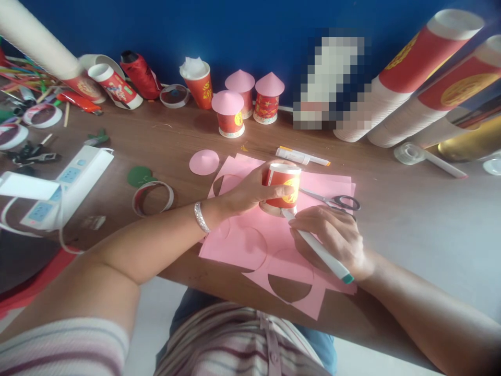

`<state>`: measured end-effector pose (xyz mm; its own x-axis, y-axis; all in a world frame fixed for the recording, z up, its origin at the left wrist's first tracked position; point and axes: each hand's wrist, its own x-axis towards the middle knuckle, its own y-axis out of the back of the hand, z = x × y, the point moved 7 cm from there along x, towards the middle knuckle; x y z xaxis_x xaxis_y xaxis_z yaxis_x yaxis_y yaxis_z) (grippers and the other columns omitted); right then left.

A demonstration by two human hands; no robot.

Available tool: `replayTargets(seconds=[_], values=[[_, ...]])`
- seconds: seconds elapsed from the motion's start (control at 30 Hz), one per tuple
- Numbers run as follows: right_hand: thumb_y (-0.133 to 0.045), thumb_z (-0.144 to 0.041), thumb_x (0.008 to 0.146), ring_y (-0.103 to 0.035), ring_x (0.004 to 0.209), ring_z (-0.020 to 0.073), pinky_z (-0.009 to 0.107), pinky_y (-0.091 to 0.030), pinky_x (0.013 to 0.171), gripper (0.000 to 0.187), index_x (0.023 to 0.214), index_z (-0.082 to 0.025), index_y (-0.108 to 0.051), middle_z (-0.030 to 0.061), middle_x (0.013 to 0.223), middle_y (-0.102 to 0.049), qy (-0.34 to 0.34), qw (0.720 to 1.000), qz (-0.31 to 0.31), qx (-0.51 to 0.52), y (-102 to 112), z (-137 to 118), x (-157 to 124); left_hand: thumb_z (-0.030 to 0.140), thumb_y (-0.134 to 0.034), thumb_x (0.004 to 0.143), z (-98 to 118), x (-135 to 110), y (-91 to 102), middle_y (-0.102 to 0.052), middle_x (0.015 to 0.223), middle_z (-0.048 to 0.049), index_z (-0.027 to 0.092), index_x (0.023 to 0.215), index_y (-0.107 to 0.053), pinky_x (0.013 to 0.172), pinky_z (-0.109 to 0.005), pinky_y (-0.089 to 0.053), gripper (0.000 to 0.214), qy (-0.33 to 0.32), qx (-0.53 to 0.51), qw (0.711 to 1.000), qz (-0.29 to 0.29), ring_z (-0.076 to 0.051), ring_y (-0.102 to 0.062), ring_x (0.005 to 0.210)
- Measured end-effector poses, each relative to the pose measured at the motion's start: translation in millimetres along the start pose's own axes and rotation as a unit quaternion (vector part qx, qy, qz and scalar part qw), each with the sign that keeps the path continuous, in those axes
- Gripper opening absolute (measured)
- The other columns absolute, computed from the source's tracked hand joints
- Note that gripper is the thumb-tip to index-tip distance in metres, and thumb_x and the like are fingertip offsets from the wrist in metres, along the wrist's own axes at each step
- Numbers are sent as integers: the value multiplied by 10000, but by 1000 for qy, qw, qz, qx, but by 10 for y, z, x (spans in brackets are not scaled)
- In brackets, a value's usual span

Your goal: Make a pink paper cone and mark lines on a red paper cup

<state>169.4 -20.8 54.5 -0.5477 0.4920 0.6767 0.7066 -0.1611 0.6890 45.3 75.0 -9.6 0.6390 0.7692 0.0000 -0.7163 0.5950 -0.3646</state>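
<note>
My left hand is wrapped round a short red paper cup with a gold emblem, steadying it above the pink paper sheets. A white marker with a green end is in my right hand, its tip at the pale lower rim of the cup. Black-handled scissors lie on the paper just beyond my right hand, their blades pointing toward the cup. Round outlines and cut-out holes show in the pink paper. A pink paper cone rests on the table to the left.
Several red cups stand behind, including cups with pink cone roofs and one stuffed with white tissue. Tall cup stacks lean at the right. Orange-white markers, a cut cup ring and a power strip lie around.
</note>
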Motion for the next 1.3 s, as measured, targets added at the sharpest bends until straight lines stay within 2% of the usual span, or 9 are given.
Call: replayTargets(seconds=[0.1,0.27,0.4,0.6,0.73,0.9,1.07,1.3], values=[[-654,-22,929,-708,718,170,304,-592,621,274,1135,-197,-614,37,897,-732,-5,1000,1,1,-2,12,-12,419,-883,802,2,5,-13,-656,844,-14,194,1006,-621,622,-230,-478,401,-4,-4,1000,-11,-127,-623,731],[-653,-36,929,-712,720,177,320,-595,631,226,1096,-186,-630,33,868,-734,-4,1000,21,-8,7,23,-49,507,-867,799,53,3,-59,-621,794,-24,181,836,-619,626,-255,-479,411,-15,20,999,-23,-141,-601,732],[-668,-18,897,-712,704,180,317,-593,629,236,1065,-179,-634,34,839,-723,1,1000,25,-14,11,11,-35,521,-843,816,48,-13,-40,-612,815,-25,192,788,-587,666,-283,-508,418,-18,28,999,-14,-147,-600,753],[-669,-7,883,-711,683,182,310,-590,612,269,1055,-208,-621,18,822,-715,-8,999,25,-22,20,4,-12,472,-859,817,-16,-32,41,-621,870,-21,193,842,-623,670,-262,-520,366,-1,41,999,21,-137,-607,778],[-657,4,881,-700,674,178,314,-588,604,269,1060,-191,-608,27,815,-716,1,1000,21,-13,29,-11,-10,464,-881,793,-4,-36,44,-634,890,-24,191,836,-630,674,-278,-527,373,-5,43,999,28,-143,-627,788],[-639,-18,895,-700,682,176,313,-599,593,260,1070,-208,-603,15,807,-711,2,1000,19,-10,45,-21,1,445,-895,785,7,-28,58,-650,876,-25,209,984,-672,654,-277,-523,381,-6,48,998,40,-150,-639,768],[-641,-25,860,-700,662,197,330,-606,577,276,1059,-215,-621,21,807,-705,14,1000,13,-12,26,-31,-6,401,-887,801,-23,-16,47,-646,900,-19,208,1070,-654,666,-267,-519,405,5,25,999,29,-150,-649,791],[-642,-24,869,-687,671,188,325,-605,599,272,1072,-203,-618,31,820,-705,16,1000,13,-14,18,-29,-7,383,-876,820,-18,-22,29,-625,906,-27,200,1063,-647,664,-269,-518,381,10,19,1000,20,-154,-638,797]])
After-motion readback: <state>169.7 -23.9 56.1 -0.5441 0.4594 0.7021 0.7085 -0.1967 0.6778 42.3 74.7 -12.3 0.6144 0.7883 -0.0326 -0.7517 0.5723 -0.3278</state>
